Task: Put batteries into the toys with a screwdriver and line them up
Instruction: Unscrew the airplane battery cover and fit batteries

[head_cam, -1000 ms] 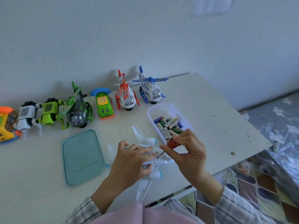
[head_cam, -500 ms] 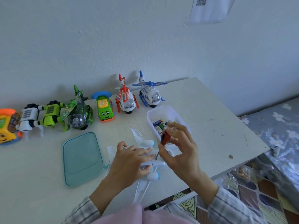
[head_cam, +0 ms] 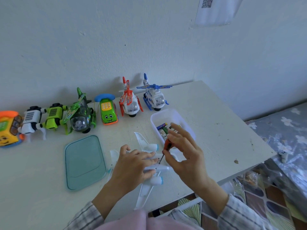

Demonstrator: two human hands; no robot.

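Observation:
A white toy airplane (head_cam: 146,143) with pale blue engines lies belly-up near the table's front edge. My left hand (head_cam: 132,166) presses flat on its fuselage. My right hand (head_cam: 184,155) pinches a small red-handled screwdriver (head_cam: 166,145), held almost upright, its tip on the plane's underside. Just behind my right hand is a white tub (head_cam: 167,114) holding several batteries (head_cam: 163,128). Along the wall stand a blue helicopter (head_cam: 154,97), a red helicopter (head_cam: 130,102), a green phone car (head_cam: 108,112), a green helicopter (head_cam: 81,115), a green robot (head_cam: 53,117), a white robot (head_cam: 31,119) and an orange toy (head_cam: 8,128).
A teal lid (head_cam: 84,162) lies flat left of the plane. The table's (head_cam: 216,135) right corner and front edge are close to my right wrist. Beyond them are a patterned floor (head_cam: 265,201) and a flowered grey cover (head_cam: 285,130). A paper (head_cam: 214,10) hangs on the wall.
My right hand has tilted the screwdriver from nearly flat to almost upright, with its tip staying on the plane. My left hand has stayed on the fuselage. The view has tipped upward.

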